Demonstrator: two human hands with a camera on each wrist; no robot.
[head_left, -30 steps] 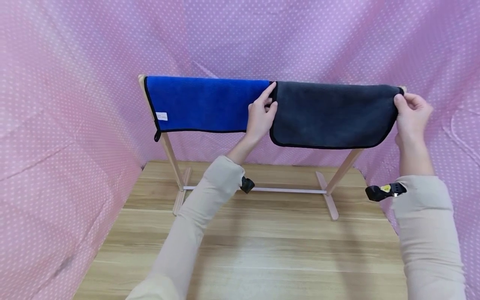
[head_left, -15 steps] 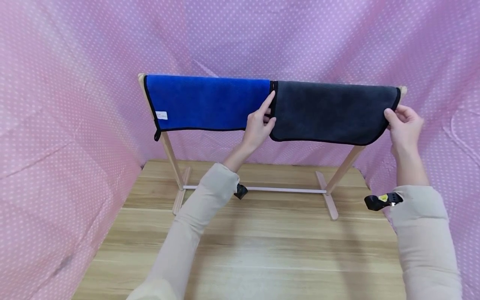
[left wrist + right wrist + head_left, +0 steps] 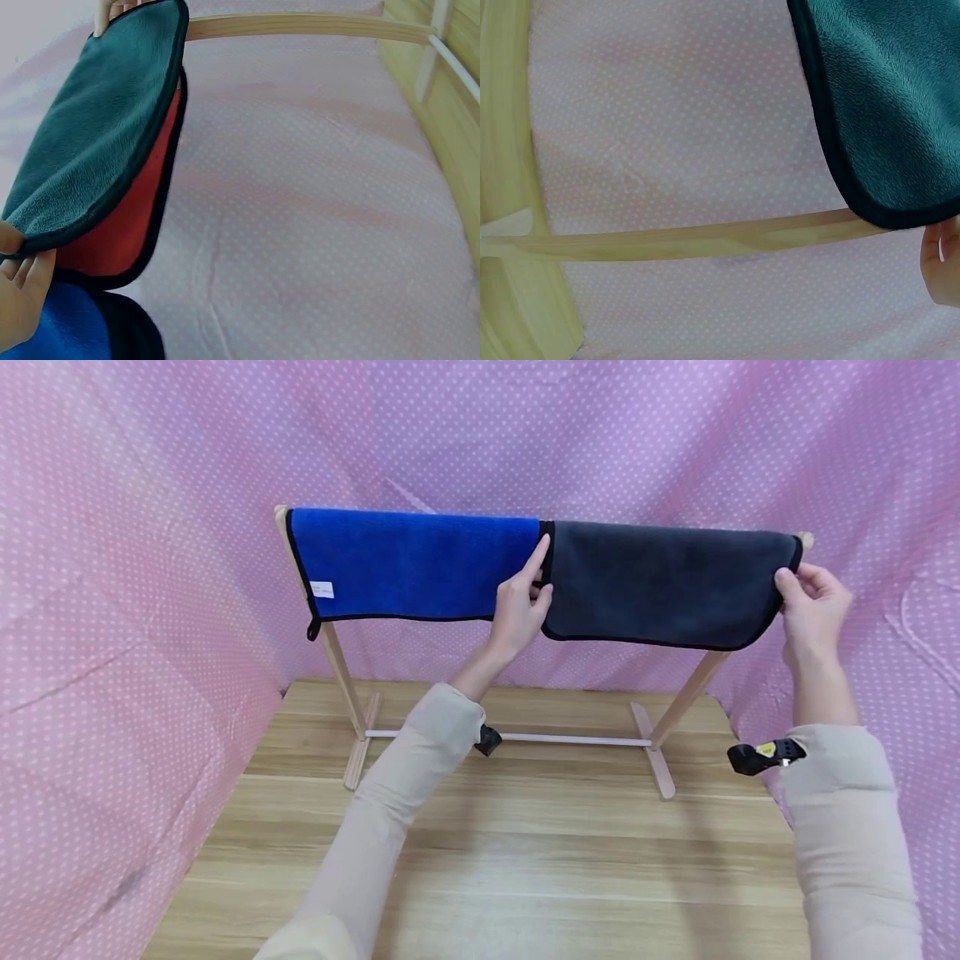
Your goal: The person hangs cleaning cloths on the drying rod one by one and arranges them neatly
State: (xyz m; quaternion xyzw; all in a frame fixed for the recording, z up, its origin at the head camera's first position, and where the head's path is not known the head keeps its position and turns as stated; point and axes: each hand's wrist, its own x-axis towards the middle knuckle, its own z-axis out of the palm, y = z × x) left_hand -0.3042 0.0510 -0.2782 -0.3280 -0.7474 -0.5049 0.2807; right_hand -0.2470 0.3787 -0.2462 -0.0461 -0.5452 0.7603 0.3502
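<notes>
A dark grey towel with black trim hangs over the right half of a wooden rack. My left hand is at its left edge; in the left wrist view the thumb lies in front and the fingers behind, pinching the edge. My right hand pinches the right edge below the top corner, thumb in front. A red layer with black trim shows behind the grey one in the left wrist view. Left of it a blue towel with a white label hangs over the same rack.
The rack's wooden posts stand on flat feet joined low down by a white rod. Beneath it lies a wood-grain table. A pink dotted curtain surrounds the table.
My right hand has moved down and left along the towel's right edge, then slightly back up. My left hand has slid a little lower. The grey towel's bottom hem sits slightly higher.
</notes>
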